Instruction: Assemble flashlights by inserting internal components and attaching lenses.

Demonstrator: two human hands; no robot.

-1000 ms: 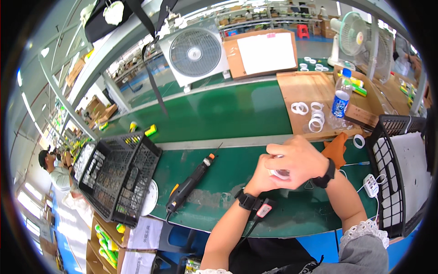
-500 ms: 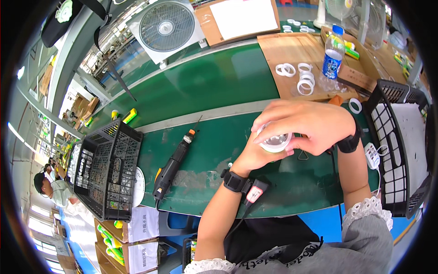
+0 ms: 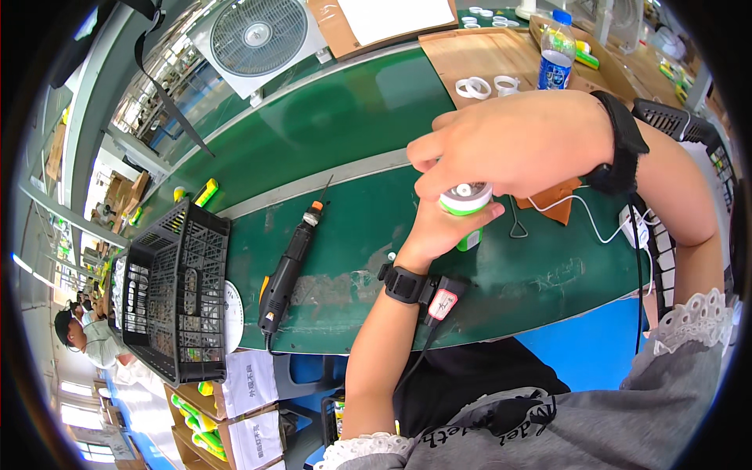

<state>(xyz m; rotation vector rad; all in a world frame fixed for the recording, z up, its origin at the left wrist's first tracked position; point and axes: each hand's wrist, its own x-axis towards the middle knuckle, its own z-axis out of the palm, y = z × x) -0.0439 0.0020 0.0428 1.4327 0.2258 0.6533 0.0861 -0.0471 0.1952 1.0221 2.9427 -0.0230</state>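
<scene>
A flashlight with a green body, white-and-green rim and clear front is between my hands over the green bench. My left hand is wrapped round its body from below. My right hand curls over its head, thumb and fingers closed on the rim; the back of this hand hides part of the front. A bent metal hook and an orange piece lie on the bench just right of the flashlight. Left of my hands rests a black electric screwdriver, its bit pointing away.
A black plastic crate stands at the left, a dark basket at the right. Near the latter is a white power strip with cables. White rings and a blue-capped bottle stand on a wooden board. A box fan is behind.
My right hand has turned over the flashlight's head, with its wrist and elbow swung up and outward. The flashlight has tilted, showing its green side. The whole view has shifted slightly.
</scene>
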